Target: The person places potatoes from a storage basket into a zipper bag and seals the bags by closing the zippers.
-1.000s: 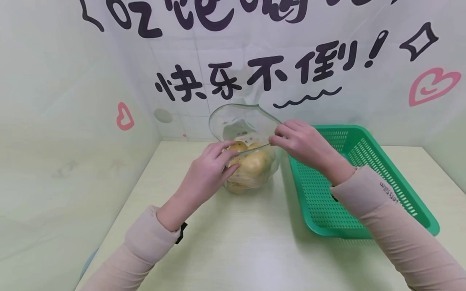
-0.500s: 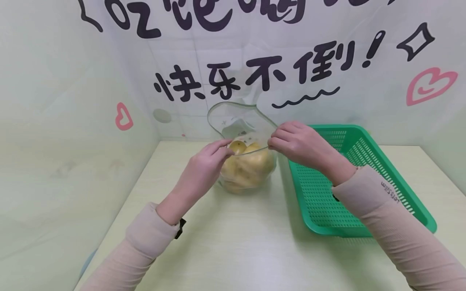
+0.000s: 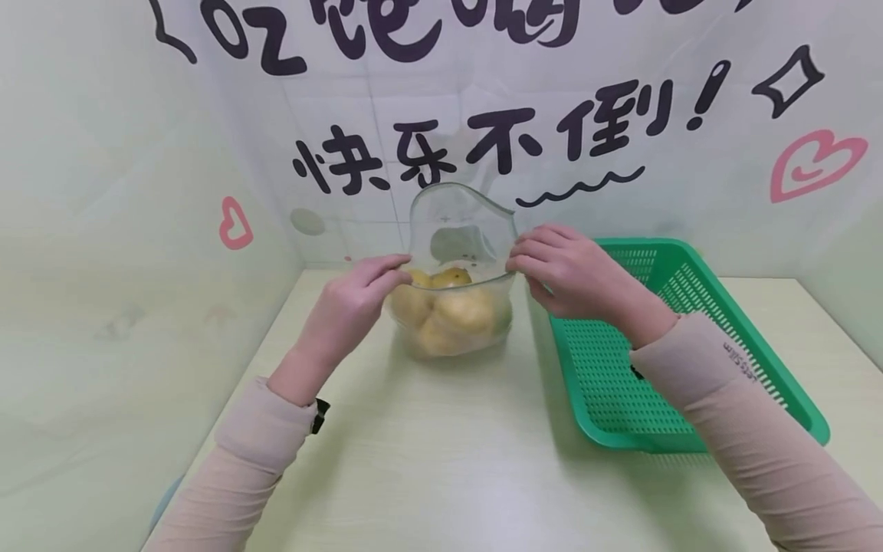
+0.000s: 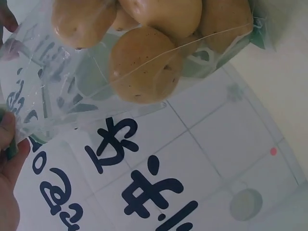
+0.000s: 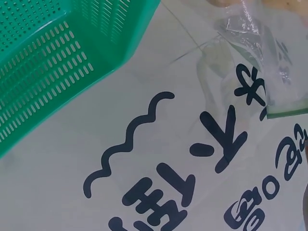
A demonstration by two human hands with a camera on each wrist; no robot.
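A clear zip bag (image 3: 464, 218) with a green strip along its mouth stands upright on the table, its back edge raised in an arch. Several potatoes (image 3: 465, 310) fill its lower part; they show large through the plastic in the left wrist view, where one potato (image 4: 147, 67) lies nearest the mouth. My left hand (image 3: 339, 314) pinches the left end of the bag's front rim between thumb and fingers. At the right end of the rim, my right hand (image 3: 572, 272) pinches the edge. The mouth gapes between both hands.
A green perforated basket (image 3: 607, 383) stands to the right of the bag, partly under my right forearm. Behind the table (image 3: 428, 460) hangs a white backdrop (image 3: 386, 84) with black lettering and pink hearts.
My left hand has moved left along the bag's rim, spreading the mouth wider and drawing the bag slightly left. The right hand keeps its place at the edge.
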